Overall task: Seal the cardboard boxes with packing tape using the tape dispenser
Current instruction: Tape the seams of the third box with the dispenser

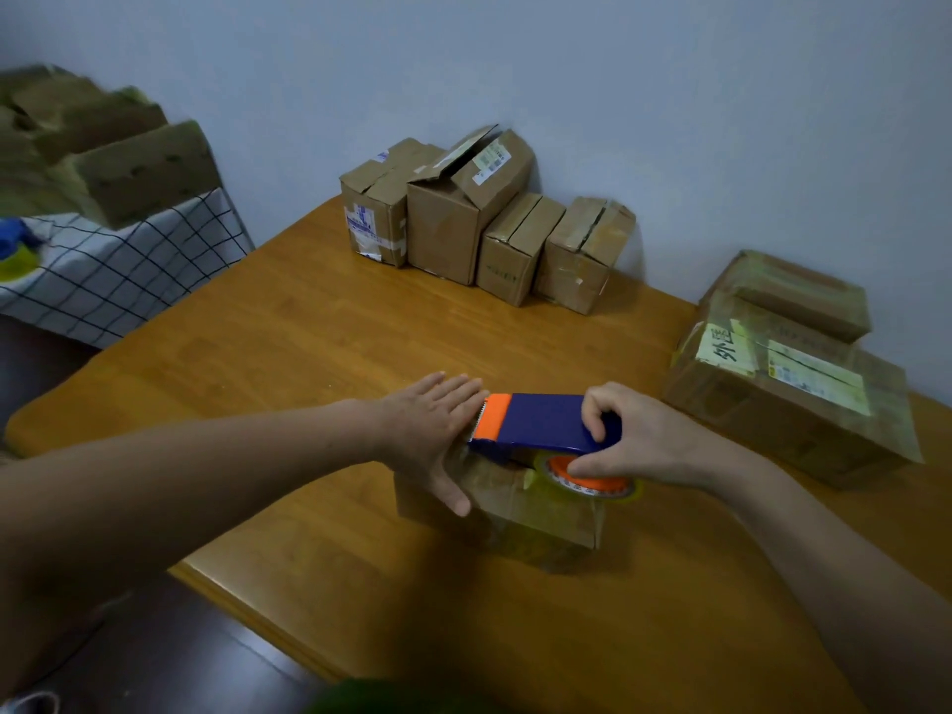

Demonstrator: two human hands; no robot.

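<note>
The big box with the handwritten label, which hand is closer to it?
Right. The right hand, gripping the tape dispenser, sits just left of the labelled box; the left hand presses the small box farther away.

Left grip (432, 435) and right grip (644, 440): bare hands. Left forearm (206, 471) and right forearm (824, 538): bare to the frame edges. Lower edge: blurred dark green patch (391, 699), possibly clothing.

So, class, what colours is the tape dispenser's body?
The tape dispenser is dark blue with an orange band at one end, seen best in the head view.
</note>
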